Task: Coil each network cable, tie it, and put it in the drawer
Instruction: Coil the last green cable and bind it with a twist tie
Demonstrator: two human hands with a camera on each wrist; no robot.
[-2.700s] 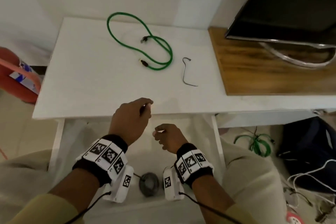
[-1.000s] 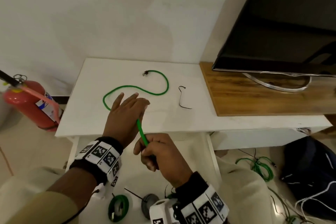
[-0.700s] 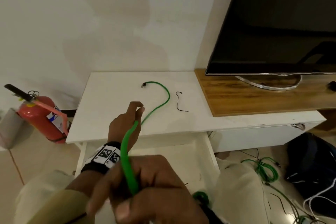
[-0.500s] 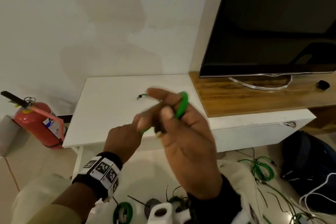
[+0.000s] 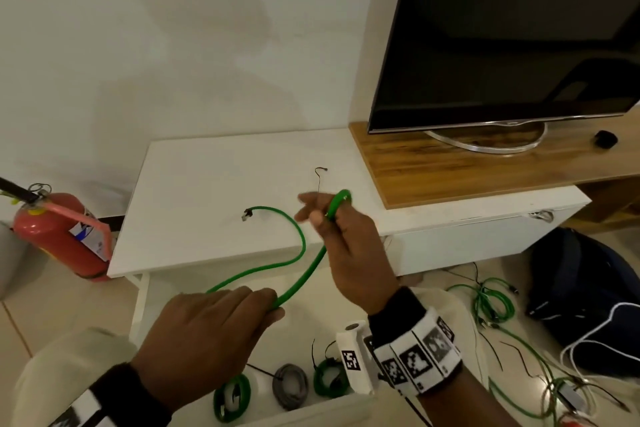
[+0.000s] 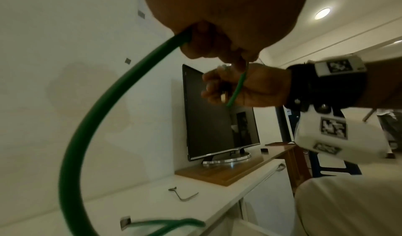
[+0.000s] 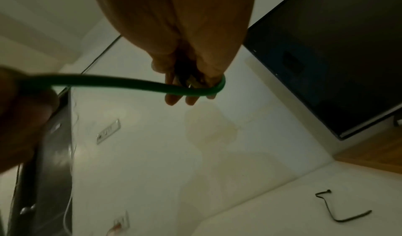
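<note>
A green network cable (image 5: 300, 255) runs between my two hands above the white cabinet top (image 5: 194, 191). My right hand (image 5: 337, 218) is raised and holds one cable end, with the cable looped round its fingers (image 7: 215, 88). My left hand (image 5: 221, 319), lower and nearer, grips the cable at a bend (image 6: 121, 84). The free plug end (image 5: 246, 215) lies on the cabinet top. A dark twist tie (image 5: 319, 177) lies on the top behind my right hand. Below, the open drawer (image 5: 311, 409) holds two green coils (image 5: 232, 397) and a grey coil (image 5: 290, 386).
A TV (image 5: 512, 28) stands on a wooden shelf (image 5: 450, 166) to the right. A red fire extinguisher (image 5: 59, 232) stands on the floor at the left. Loose green cables (image 5: 491, 302), white cable and a dark bag (image 5: 585, 291) lie on the floor at the right.
My right hand picked up one cable end and lifted it up and right, looping it round its fingers. My left hand came off the top and now grips the cable lower down.
</note>
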